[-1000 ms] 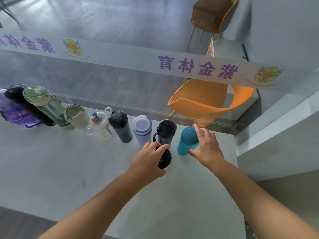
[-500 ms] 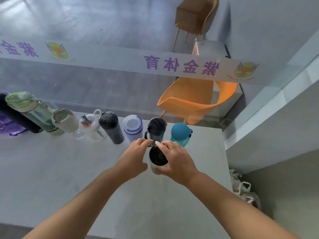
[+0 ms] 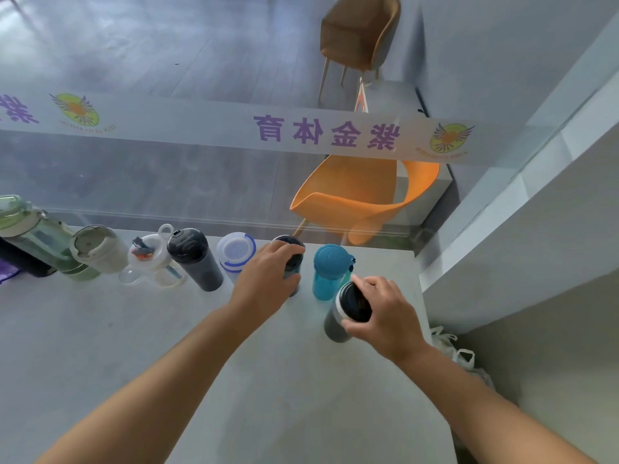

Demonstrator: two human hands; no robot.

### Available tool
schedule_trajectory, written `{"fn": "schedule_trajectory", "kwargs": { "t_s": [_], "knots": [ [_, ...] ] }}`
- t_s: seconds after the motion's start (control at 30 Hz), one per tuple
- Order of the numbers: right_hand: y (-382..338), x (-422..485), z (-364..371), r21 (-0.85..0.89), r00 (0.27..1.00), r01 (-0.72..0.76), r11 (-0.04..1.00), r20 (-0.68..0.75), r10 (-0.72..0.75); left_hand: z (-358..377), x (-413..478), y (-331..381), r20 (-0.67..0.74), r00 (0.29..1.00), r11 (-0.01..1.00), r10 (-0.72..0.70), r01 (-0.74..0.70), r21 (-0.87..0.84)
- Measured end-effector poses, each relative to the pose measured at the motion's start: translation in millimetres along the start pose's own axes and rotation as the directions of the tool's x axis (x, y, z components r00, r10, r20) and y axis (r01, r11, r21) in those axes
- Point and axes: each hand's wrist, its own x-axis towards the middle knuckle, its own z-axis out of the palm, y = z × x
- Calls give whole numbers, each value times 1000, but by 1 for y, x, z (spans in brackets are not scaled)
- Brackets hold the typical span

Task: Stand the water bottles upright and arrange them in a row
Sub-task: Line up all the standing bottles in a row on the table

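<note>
Gripping, right side: the right hand (image 3: pixel 385 316) clasped a grey bottle (image 3: pixel 334 324) at its black lid, fingers and thumb curled round the rim.
Grey bottle's place: it sat nearer the person than the row, just in front of the teal bottle (image 3: pixel 330 272), close to the table's right edge. It leaned a little to the right, and I could not tell whether its base touched the table (image 3: pixel 134 346).
Left side: the left hand (image 3: pixel 264 283) was wrapped round a black-lidded bottle (image 3: pixel 290 243) in the row, fingers over the top and far side, thumb on the near side.
Row, right to left: the teal bottle, the black-lidded bottle, a white-lidded bottle (image 3: pixel 236 251) with a blue ring, a dark grey bottle (image 3: pixel 196 259), a clear bottle (image 3: pixel 150 259) with a loop handle, a cream-lidded tumbler (image 3: pixel 97 247) and a green bottle (image 3: pixel 26 226). All stood upright along the far edge.
Far left: a black bottle (image 3: pixel 20 262) stood just in front of the green one, cut off by the frame.
Spacing: the teal bottle stood just beside the black-lidded one, not touching it.
Behind the table: a glass wall carried a pale banner (image 3: pixel 328 132) with purple characters.
Past the glass: an orange chair (image 3: pixel 361 195) sat close and a brown chair (image 3: pixel 360 28) farther off.
Floor at right: white bags (image 3: pixel 452 346) lay below the table edge.
</note>
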Motion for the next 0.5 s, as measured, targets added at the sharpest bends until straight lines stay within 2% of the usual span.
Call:
{"fn": "schedule_trajectory", "kwargs": {
  "t_s": [0.23,0.37,0.5],
  "knots": [
    [45,23,-21,2,981,-180,984,-66,180,26,31,24,135,970,945,201,-229,235],
    [55,38,-21,16,979,-193,981,-64,193,43,47,30,226,943,849,245,-321,420],
    [62,49,-18,25,980,-188,982,-65,189,52,56,30,262,934,811,242,-343,474]
  ]
}}
